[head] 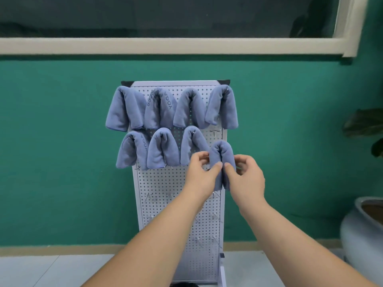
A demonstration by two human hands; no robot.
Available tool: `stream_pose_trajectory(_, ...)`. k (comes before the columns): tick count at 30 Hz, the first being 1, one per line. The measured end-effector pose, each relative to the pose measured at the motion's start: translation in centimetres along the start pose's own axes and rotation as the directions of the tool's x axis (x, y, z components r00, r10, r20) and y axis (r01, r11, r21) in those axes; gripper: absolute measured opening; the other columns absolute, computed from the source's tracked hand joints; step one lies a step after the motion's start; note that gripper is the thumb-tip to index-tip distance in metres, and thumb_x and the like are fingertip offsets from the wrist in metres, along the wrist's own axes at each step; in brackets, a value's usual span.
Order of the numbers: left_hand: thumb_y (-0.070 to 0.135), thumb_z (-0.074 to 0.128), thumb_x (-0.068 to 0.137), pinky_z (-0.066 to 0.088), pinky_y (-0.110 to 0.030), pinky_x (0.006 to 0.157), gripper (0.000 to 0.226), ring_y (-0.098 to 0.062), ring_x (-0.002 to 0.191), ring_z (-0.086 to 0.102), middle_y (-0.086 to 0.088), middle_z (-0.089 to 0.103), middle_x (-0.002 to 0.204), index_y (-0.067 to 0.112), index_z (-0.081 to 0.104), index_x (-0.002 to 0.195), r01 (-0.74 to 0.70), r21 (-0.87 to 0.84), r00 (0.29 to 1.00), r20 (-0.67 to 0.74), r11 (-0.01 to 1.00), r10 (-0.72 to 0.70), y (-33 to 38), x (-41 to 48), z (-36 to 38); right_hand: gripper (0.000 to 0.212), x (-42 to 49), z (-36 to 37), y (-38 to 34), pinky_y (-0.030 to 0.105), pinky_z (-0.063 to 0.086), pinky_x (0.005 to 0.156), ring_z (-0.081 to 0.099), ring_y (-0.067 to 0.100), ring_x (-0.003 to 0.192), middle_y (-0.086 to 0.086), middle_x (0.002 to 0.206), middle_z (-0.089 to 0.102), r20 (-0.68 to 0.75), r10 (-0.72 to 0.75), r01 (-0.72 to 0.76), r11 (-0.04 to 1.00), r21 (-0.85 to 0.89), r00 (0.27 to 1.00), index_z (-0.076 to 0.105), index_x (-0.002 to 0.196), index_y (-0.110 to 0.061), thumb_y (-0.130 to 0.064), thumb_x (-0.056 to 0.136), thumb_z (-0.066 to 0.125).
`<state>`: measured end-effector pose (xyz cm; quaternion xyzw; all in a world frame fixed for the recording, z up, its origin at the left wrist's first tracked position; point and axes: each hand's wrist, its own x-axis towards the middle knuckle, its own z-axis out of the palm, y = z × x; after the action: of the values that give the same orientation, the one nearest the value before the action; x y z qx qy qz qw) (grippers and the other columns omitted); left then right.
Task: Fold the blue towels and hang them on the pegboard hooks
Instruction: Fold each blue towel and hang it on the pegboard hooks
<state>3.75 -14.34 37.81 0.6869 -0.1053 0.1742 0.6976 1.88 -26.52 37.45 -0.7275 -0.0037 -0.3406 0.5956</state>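
Observation:
A white pegboard (163,183) stands upright against the green wall. Several folded blue towels (159,108) hang over hooks in its top two rows. One more folded blue towel (222,154) is doubled over and held in front of the board, below a bare hook (215,133) at the right end of the second row. My left hand (202,172) pinches its left half and my right hand (245,175) pinches its right half, thumbs meeting in the middle. The towel's lower ends are partly hidden behind my hands.
Several bare metal hooks (214,216) stick out of the lower half of the pegboard. A large grey plant pot (360,228) stands at the right with dark leaves (364,123) above it. A window ledge (165,45) runs along the wall overhead.

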Motion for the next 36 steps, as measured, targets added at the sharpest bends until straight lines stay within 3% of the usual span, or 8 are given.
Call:
stream_pose_trajectory(3, 0.007, 0.067, 0.095, 0.050, -0.010, 0.080, 0.033, 0.000, 0.105, 0.067, 0.012, 0.070, 0.114, 0.029, 0.058, 0.117, -0.100, 0.092, 0.993, -0.056, 0.991, 0.105, 2.0, 2.6, 0.5, 0.016, 2.7, 0.0, -1.9, 0.026, 0.052, 0.081, 0.066, -0.007, 0.093, -0.022, 0.098, 0.072, -0.013, -0.058, 0.058, 0.998, -0.031, 0.998, 0.064, 0.103, -0.034, -0.025, 0.092, 0.071)
stream_pose_trajectory(8, 0.008, 0.060, 0.097, 0.050, -0.015, 0.086, 0.033, -0.003, 0.106, 0.068, 0.011, 0.072, 0.114, 0.030, 0.062, 0.122, -0.181, 0.221, 0.970, -0.121, 0.958, 0.211, 4.8, 6.5, 1.2, 0.015, 7.0, 0.5, -3.8, 0.028, 0.051, 0.081, 0.067, -0.004, 0.089, -0.023, 0.095, 0.070, -0.059, -0.099, 0.096, 0.994, -0.048, 0.993, 0.062, 0.103, -0.035, -0.023, 0.094, 0.067)
stream_pose_trajectory(11, 0.013, 0.059, 0.100, 0.039, -0.004, 0.070, 0.034, -0.005, 0.101, 0.067, 0.013, 0.071, 0.115, 0.031, 0.061, 0.129, -0.209, 0.324, 0.955, -0.136, 0.923, 0.264, 5.6, 8.3, 1.4, 0.014, 9.2, 1.4, -4.0, 0.031, 0.053, 0.083, 0.066, -0.001, 0.089, -0.022, 0.095, 0.069, -0.073, -0.101, 0.096, 0.993, -0.067, 0.992, 0.062, 0.105, -0.033, -0.024, 0.094, 0.065)
stream_pose_trajectory(18, 0.016, 0.051, 0.101, 0.061, -0.043, 0.072, 0.025, -0.019, 0.084, 0.066, 0.001, 0.066, 0.103, 0.032, 0.060, 0.118, -0.158, 0.564, 0.960, -0.104, 0.810, 0.260, 2.6, 10.2, 2.2, 0.014, 11.6, 2.8, -1.3, 0.036, 0.053, 0.077, 0.066, 0.019, 0.088, -0.015, 0.093, 0.066, -0.039, -0.061, 0.049, 0.965, -0.257, 0.997, 0.061, 0.109, -0.033, -0.027, 0.096, 0.058)
stream_pose_trajectory(26, 0.018, 0.049, 0.099, 0.053, -0.037, 0.062, 0.015, -0.023, 0.079, 0.062, -0.001, 0.060, 0.094, 0.029, 0.054, 0.108, -0.071, 0.599, 0.969, -0.150, 0.797, 0.199, 1.8, 12.9, 3.8, 0.009, 14.3, 4.5, 0.7, 0.035, 0.049, 0.073, 0.064, 0.021, 0.091, -0.012, 0.099, 0.071, 0.028, -0.052, 0.059, 0.932, -0.358, 0.998, 0.061, 0.108, -0.034, -0.031, 0.100, 0.058)
stream_pose_trajectory(31, 0.028, 0.056, 0.086, 0.035, -0.025, 0.057, 0.021, -0.010, 0.063, 0.042, 0.006, 0.043, 0.068, 0.021, 0.046, 0.069, -0.008, 0.655, 0.975, -0.164, 0.756, 0.152, -1.1, 12.5, 4.0, 0.014, 13.0, 4.7, 3.2, 0.037, 0.052, 0.074, 0.067, 0.024, 0.095, -0.011, 0.109, 0.074, 0.114, -0.084, 0.126, 0.892, -0.435, 0.990, 0.063, 0.114, -0.032, -0.032, 0.100, 0.061)
stream_pose_trajectory(34, 0.016, 0.054, 0.100, 0.043, -0.019, 0.061, 0.009, -0.011, 0.077, 0.054, 0.007, 0.059, 0.087, 0.023, 0.058, 0.102, -0.105, 0.616, 0.989, -0.020, 0.781, 0.148, -2.6, 11.8, 3.4, 0.028, 11.6, 4.1, 4.4, 0.039, 0.055, 0.080, 0.070, 0.023, 0.100, -0.012, 0.120, 0.074, 0.136, -0.099, 0.149, 0.888, -0.435, 0.986, 0.060, 0.129, -0.035, -0.036, 0.101, 0.061)
stream_pose_trajectory(36, 0.019, 0.052, 0.102, 0.055, -0.035, 0.076, 0.019, -0.017, 0.091, 0.063, 0.007, 0.066, 0.101, 0.026, 0.056, 0.120, -0.149, 0.596, 0.984, 0.014, 0.789, 0.175, -3.1, 11.0, 3.1, 0.033, 10.7, 3.7, 5.0, 0.042, 0.056, 0.085, 0.070, 0.021, 0.105, -0.012, 0.123, 0.073, 0.144, -0.103, 0.155, 0.895, -0.419, 0.984, 0.057, 0.134, -0.036, -0.036, 0.101, 0.060)
